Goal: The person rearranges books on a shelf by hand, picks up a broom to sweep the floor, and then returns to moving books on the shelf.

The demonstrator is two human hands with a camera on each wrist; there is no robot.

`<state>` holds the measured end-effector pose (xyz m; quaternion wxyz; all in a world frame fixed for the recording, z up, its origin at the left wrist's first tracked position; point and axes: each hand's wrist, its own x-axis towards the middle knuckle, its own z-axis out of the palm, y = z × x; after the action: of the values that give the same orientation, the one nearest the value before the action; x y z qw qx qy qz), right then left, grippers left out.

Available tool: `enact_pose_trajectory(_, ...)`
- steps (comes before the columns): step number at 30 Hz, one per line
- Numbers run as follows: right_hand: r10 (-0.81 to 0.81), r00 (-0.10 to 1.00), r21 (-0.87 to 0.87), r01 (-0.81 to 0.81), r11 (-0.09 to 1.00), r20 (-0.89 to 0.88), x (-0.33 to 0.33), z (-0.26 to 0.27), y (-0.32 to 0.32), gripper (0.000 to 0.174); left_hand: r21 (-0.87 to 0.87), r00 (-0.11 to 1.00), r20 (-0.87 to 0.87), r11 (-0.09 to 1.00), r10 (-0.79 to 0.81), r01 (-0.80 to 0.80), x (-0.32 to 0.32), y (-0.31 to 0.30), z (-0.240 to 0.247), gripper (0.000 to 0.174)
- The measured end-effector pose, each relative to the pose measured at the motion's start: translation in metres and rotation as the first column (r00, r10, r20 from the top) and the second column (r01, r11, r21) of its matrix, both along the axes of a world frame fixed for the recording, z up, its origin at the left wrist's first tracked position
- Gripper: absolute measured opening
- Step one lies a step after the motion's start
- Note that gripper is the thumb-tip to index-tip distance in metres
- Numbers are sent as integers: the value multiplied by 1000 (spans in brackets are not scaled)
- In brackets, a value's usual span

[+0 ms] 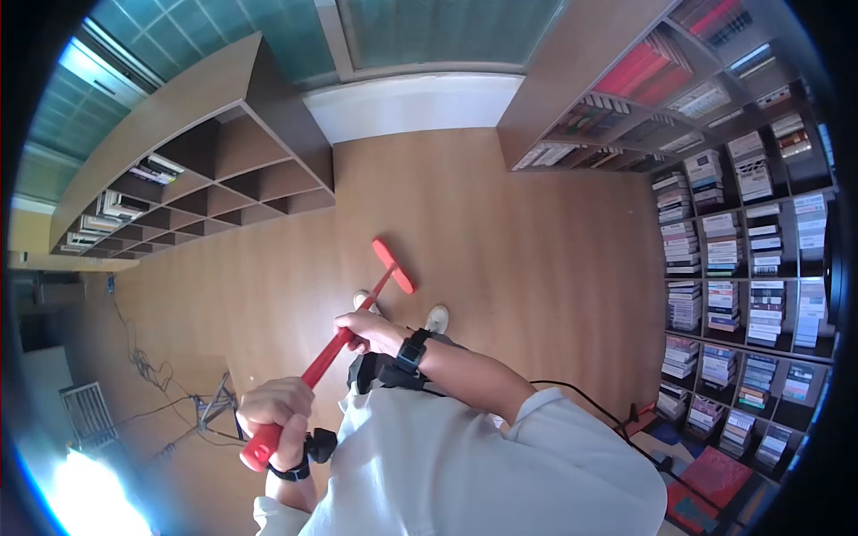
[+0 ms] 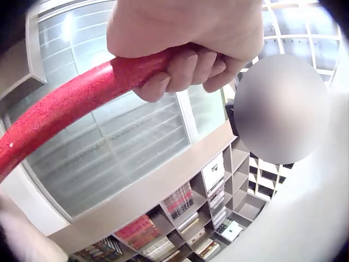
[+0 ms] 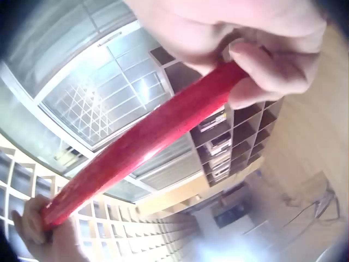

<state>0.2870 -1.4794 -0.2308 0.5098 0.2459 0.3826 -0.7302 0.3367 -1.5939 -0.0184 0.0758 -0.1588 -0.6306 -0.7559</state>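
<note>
A long red stick with a bar-shaped red head set crosswise at its far end slants away from the body. Near its top end the left hand grips it, fingers wrapped round the thick handle. Farther down, the right hand holds the same stick, its thumb and fingers curled round it in the right wrist view. The stick's head overlaps the wooden floor in front of the person's shoes. Part of the stick is hidden under both hands.
A low shelf unit stands at the far left, and tall bookshelves packed with books line the right. Cables and a metal stand lie on the floor at left. A black cable runs by the right arm.
</note>
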Motion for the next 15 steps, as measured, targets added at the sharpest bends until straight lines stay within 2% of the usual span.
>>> enact_pose_trajectory(1, 4, 1000, -14, -4, 1000, 1, 5, 7, 8, 16, -14, 1000, 1, 1000, 4, -4, 3, 11, 3, 30)
enact_pose_trajectory(3, -145, 989, 6, 145, 989, -10, 16, 15, 30, 16, 37, 999, 1, 998, -48, 48, 7, 30, 12, 31)
enact_pose_trajectory(5, -258, 966, -48, 258, 965, 4, 23, 5, 57, 14, 23, 995, 23, 995, -102, 102, 7, 47, 17, 32)
enact_pose_trajectory(7, -405, 914, -75, 403, 912, -23, 28, -40, 91, 14, 50, 959, -28, 958, -282, 283, 1, 65, 19, 32)
enact_pose_trajectory(8, -473, 881, -54, 472, 880, 8, 29, -67, 112, 14, 55, 945, -51, 944, -324, 326, -2, 83, 23, 33)
enact_pose_trajectory(9, -534, 845, -30, 535, 844, 36, 34, -93, 133, 13, 79, 915, -83, 913, -394, 400, -4, 97, 17, 33)
enact_pose_trajectory(13, -784, 620, 170, 769, 616, 38, 63, -105, 214, 14, 19, 692, -16, 691, -722, 722, -20, 149, -12, 28)
enact_pose_trajectory(15, -858, 513, 167, 846, 507, 6, 92, -187, 258, 12, -10, 612, 102, 615, -784, 789, -21, 179, -25, 26)
